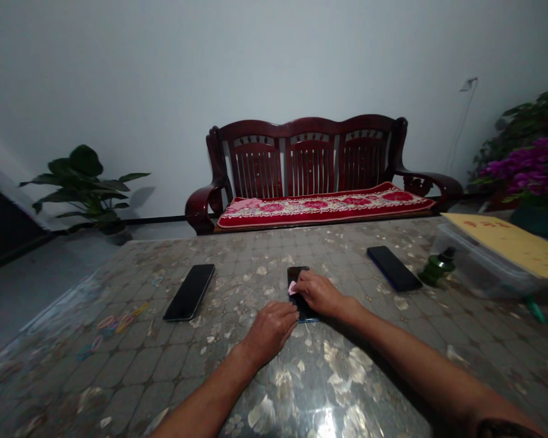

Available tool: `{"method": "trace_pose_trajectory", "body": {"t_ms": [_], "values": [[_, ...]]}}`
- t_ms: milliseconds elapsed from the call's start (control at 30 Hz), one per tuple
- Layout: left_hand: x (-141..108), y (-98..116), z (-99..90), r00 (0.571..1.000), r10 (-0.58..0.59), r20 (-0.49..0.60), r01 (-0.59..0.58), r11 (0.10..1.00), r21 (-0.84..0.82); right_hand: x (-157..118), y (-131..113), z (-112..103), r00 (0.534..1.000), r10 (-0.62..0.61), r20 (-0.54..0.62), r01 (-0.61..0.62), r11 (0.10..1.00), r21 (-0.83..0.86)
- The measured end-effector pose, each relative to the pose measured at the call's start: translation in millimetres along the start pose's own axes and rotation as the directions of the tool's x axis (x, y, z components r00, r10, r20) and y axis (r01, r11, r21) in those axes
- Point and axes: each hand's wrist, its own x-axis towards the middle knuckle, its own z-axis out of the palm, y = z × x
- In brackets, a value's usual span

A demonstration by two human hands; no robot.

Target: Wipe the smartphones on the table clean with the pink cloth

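Note:
A dark phone (305, 310) lies on the patterned table (237, 255) between my hands. Over its upper part, my right hand (317, 292) has its fingers closed on a small pink cloth (293, 288) that rests against the screen. At the phone's lower left edge is my left hand (273, 325), fingers together and touching its side. Another black phone (190, 292) lies to the left. A third phone (393, 268), with a blue edge, lies to the right.
A green bottle (437, 267) stands beside a clear plastic box (479, 261) with a yellow paper (511, 240) on top. Colored bands (114, 322) lie at the left. A wooden bench (310, 164) is behind the table.

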Motion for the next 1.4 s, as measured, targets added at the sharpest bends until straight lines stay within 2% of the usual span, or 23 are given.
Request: {"method": "trace_pose_trajectory", "body": {"t_ms": [167,233,300,433,500,567,733,800,967,1033,1267,1400], "values": [[2,2,-3.0,1.000,0.004,-0.010,-0.004,1.000,0.007,19,15,-4,0.983,0.185,-0.009,-0.185,0.980,-0.077],[2,2,-4.1,1.000,0.002,-0.014,-0.002,1.000,0.007,19,15,-1,0.978,0.206,-0.031,-0.208,0.974,-0.086],[2,3,-4.5,1.000,0.005,-0.013,-0.005,1.000,0.006,12,10,2,0.985,0.164,-0.043,-0.167,0.983,-0.072],[2,2,-3.5,1.000,-0.001,-0.003,0.001,1.000,0.004,-9,-3,4,0.999,-0.006,-0.040,0.006,1.000,-0.019],[2,2,-3.0,1.000,-0.005,0.000,0.005,1.000,-0.001,-12,-3,2,0.999,-0.042,-0.025,0.042,0.999,-0.006],[1,2,-3.0,1.000,-0.008,-0.002,0.008,1.000,-0.001,-7,2,-1,1.000,0.000,-0.008,0.000,1.000,-0.019],[2,2,-4.7,1.000,-0.008,-0.002,0.008,1.000,0.001,15,16,-6,0.980,0.200,-0.001,-0.199,0.976,-0.093],[2,3,-4.8,1.000,-0.003,-0.008,0.004,1.000,0.006,14,14,-7,0.983,0.183,0.008,-0.182,0.980,-0.087],[2,3,-3.1,1.000,-0.002,-0.021,0.002,1.000,0.015,-12,0,-6,1.000,-0.017,0.021,0.017,1.000,0.010],[2,3,-2.9,1.000,-0.005,-0.020,0.005,1.000,0.014,-17,1,-6,0.999,-0.048,0.010,0.048,0.998,0.040],[2,3,-5.3,1.000,0.000,-0.013,0.000,1.000,0.004,7,21,-6,0.985,0.173,-0.011,-0.173,0.985,-0.024],[3,4,-5.9,1.000,-0.004,-0.008,0.004,1.000,0.002,-6,15,-4,0.996,0.075,-0.041,-0.074,0.997,0.029]]}}
